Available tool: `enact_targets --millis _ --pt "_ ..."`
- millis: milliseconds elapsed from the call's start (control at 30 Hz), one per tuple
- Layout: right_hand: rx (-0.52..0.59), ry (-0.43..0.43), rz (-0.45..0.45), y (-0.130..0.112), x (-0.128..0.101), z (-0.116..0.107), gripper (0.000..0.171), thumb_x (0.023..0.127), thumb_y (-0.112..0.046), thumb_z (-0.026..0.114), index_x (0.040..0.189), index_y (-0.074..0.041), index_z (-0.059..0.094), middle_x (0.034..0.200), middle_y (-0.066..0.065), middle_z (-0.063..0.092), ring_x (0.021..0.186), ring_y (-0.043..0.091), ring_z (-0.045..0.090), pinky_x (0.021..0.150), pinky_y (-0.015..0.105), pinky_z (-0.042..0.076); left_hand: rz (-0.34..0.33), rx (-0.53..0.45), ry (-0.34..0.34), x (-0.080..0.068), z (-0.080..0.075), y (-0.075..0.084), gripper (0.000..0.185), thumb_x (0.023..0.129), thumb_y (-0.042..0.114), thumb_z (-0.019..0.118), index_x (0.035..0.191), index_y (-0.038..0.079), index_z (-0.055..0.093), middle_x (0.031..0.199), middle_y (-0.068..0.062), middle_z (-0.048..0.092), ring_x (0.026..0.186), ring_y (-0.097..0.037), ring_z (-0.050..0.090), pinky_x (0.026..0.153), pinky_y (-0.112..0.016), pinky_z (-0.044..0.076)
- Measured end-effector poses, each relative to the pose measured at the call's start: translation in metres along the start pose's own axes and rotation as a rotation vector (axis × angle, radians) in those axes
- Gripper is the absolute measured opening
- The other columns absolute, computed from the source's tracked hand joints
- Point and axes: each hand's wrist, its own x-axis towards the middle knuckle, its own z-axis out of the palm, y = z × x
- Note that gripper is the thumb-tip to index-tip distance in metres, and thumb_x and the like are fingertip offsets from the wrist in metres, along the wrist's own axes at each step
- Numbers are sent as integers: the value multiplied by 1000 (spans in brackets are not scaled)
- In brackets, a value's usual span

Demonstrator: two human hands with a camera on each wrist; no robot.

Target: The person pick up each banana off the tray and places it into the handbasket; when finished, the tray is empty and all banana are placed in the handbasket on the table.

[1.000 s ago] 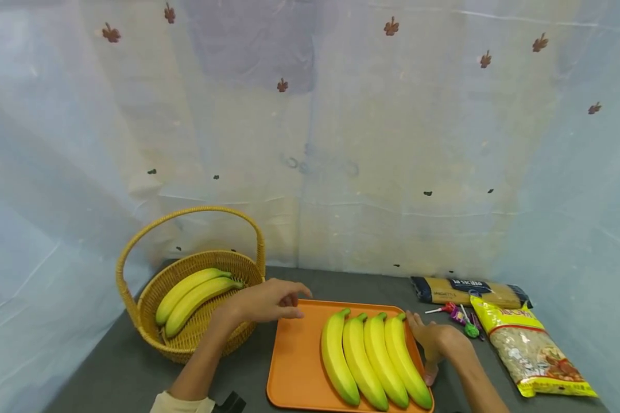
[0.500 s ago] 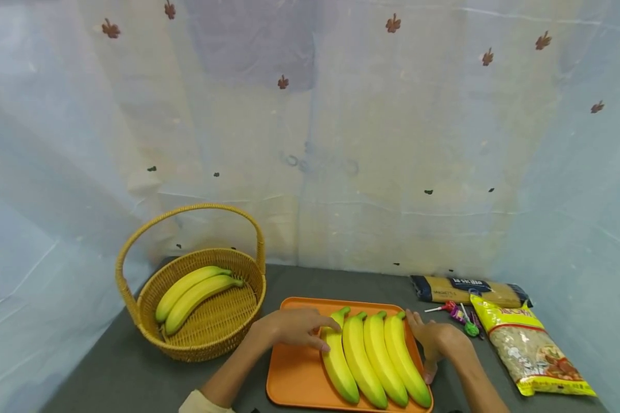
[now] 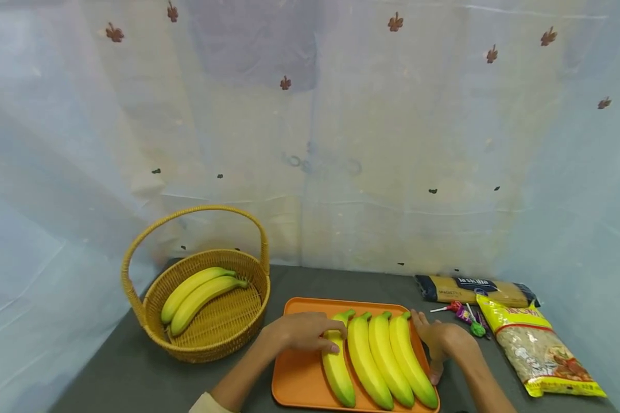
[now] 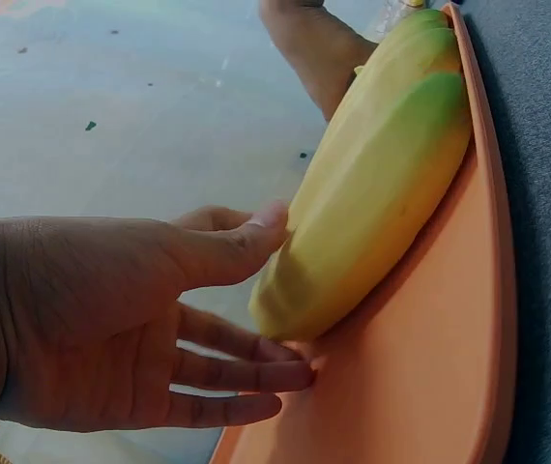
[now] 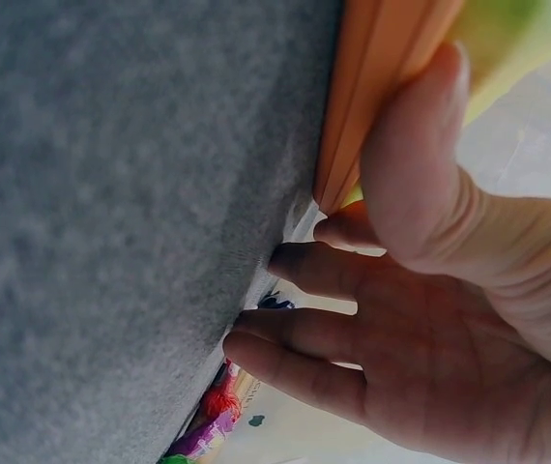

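An orange tray [image 3: 297, 373] bears several yellow bananas with green tips, lying side by side. My left hand [image 3: 306, 332] pinches the leftmost banana [image 3: 339, 378] between thumb and index finger near its stem end; in the left wrist view its other fingers reach out over the tray. A narrow gap parts this banana from the second banana [image 3: 368, 364]. Along the tray's right edge rests my right hand [image 3: 436, 341], its fingers mostly straight. The right wrist view shows its thumb [image 5: 416, 155] against the tray's outer rim [image 5: 372, 87].
To the left stands a wicker basket [image 3: 243, 335] with a tall handle and two bananas [image 3: 201, 301] inside. At the right lie a spaghetti pack [image 3: 475, 291], several lollipops [image 3: 476, 328] and a yellow bag [image 3: 537, 344]. A pale curtain [image 3: 310, 143] hangs behind the grey table.
My left hand has moved from above the tray's left side rightward onto the leftmost banana, which has shifted slightly left, away from its neighbour. The right hand stays at the tray's edge.
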Motion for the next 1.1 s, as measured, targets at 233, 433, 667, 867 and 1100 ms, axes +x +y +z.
enact_targets --millis 233,433,667,867,1100 --pt "-65 27 -19 42 61 28 160 44 -57 96 169 -14 6 175 19 16 153 52 34 108 72 44 -108 4 91 5 8 7 23 102 43 63 120 30 64 126 -5 67 78 -8 58 65 -24 47" --pt "-22 1 -12 25 35 20 153 51 -50 97 169 -11 7 175 21 14 153 54 31 112 74 39 -152 -46 188 5 9 12 28 100 38 68 122 24 62 159 -33 38 50 -9 48 49 -20 39" --pt "16 -4 -1 -15 -23 -10 133 65 -27 98 165 1 14 171 28 19 152 59 29 114 74 36 -195 -41 303 -4 -3 17 32 104 22 66 131 36 58 133 -17 53 57 -10 48 47 -21 38" --pt "6 9 12 -23 -32 -13 127 69 -22 96 165 1 16 170 28 21 151 58 30 114 73 37 -197 10 434 -23 -25 24 49 97 19 71 139 35 53 110 -7 57 67 -16 48 59 -28 41" --pt "-1 12 2 -7 -5 -2 137 62 -32 98 166 -1 14 171 27 20 150 59 33 111 72 41 -203 48 599 -53 -49 18 49 87 14 70 132 22 52 90 -2 55 65 -15 46 60 -29 38"
